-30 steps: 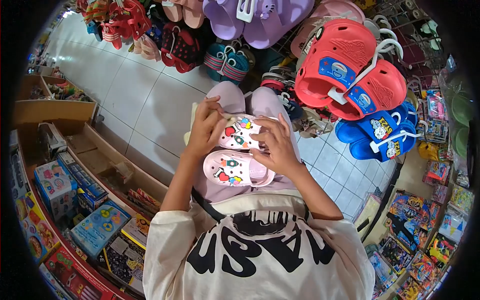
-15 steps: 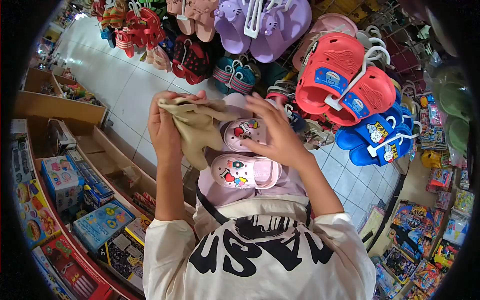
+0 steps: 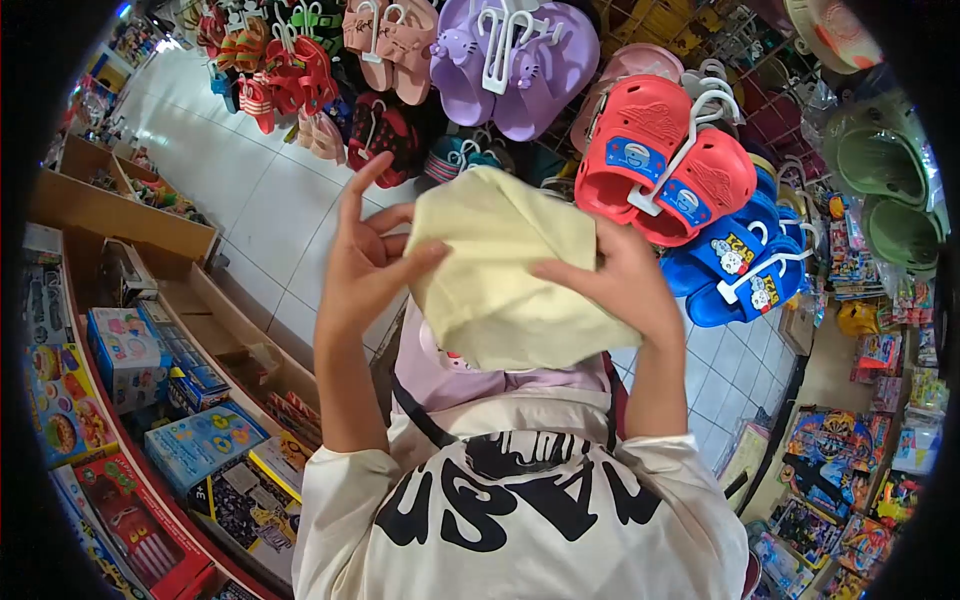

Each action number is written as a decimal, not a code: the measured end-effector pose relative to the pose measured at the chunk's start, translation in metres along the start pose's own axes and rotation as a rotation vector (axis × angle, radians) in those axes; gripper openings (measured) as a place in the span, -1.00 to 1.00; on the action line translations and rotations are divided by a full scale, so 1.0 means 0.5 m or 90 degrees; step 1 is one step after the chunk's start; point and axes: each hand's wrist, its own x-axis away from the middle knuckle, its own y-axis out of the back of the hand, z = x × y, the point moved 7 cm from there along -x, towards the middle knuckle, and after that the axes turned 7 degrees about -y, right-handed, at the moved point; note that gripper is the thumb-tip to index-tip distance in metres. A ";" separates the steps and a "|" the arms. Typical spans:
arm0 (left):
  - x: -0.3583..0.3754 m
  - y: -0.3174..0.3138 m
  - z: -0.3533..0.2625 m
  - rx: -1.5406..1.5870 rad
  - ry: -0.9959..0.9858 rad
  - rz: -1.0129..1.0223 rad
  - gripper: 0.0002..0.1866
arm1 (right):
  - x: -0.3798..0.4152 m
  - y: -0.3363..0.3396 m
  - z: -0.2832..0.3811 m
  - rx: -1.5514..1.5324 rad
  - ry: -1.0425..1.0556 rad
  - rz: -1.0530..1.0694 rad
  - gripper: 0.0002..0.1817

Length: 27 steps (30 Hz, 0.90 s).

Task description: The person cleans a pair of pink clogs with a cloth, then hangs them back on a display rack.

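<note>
Cloth [image 3: 500,270], pale yellow, soft, spread between your two hands at chest height above your lap. Its long axis runs on a slant from upper left to lower right in the head view; the rounded upper edge points toward the shoe display, the lower corner hangs toward your right forearm.

Left hand [image 3: 365,265]: at the cloth's left edge, thumb pressed onto the fabric, index finger raised straight up, other fingers loosely spread behind the edge. Grip partial, by thumb against fabric.

Right hand [image 3: 620,285]: at the cloth's right edge, fingers laid over the top face and pinching it, palm beneath and beside the fold.

Pink clog [image 3: 440,355]: mostly hidden under the cloth, on your lap; only a sliver shows at the cloth's lower left.

Behind the cloth: red clogs [image 3: 665,165] on a white hanger, blue clogs [image 3: 735,270] just right of them, purple slippers [image 3: 510,55] hung above.

To your left: wooden shelves [image 3: 150,235] holding boxed toys [image 3: 125,355].
</note>
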 end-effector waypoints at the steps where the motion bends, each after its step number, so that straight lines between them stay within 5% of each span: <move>1: 0.007 -0.017 0.008 0.004 -0.006 0.026 -0.04 | 0.027 0.023 -0.029 0.022 -0.066 -0.032 -0.36; 3: 0.033 -0.055 0.031 -0.009 0.005 0.073 -0.10 | 0.092 0.061 -0.081 0.066 -0.198 -0.096 -0.15; 6: 0.085 -0.153 0.051 -0.089 -0.035 0.165 -0.19 | 0.162 0.073 -0.007 0.347 0.169 -0.213 0.08; 8: 0.122 -0.223 0.081 0.060 0.053 0.189 -0.26 | 0.176 0.018 -0.062 0.118 0.243 -0.038 0.25; 10: 0.154 -0.282 0.096 0.154 0.076 0.296 -0.33 | 0.179 -0.024 -0.106 0.132 0.254 -0.019 0.13; 13: 0.142 -0.289 0.065 -0.082 -0.077 0.297 -0.51 | 0.213 -0.016 -0.233 -0.278 0.000 -0.059 -0.13; 17: 0.098 -0.163 0.043 -0.262 -0.172 0.195 -0.65 | 0.218 0.092 -0.162 0.127 0.030 -0.172 -0.38; 19: 0.068 -0.063 0.082 -0.362 -0.164 0.117 -0.50 | 0.199 0.112 -0.097 0.256 0.100 -0.223 -0.40; 24: -0.004 -0.026 0.187 -0.542 -0.130 0.302 -0.21 | 0.062 -0.007 -0.069 0.401 0.161 -0.187 -0.34; 27: -0.014 -0.037 0.244 -0.594 -0.148 0.348 -0.14 | -0.012 -0.090 -0.106 0.495 0.187 -0.034 -0.35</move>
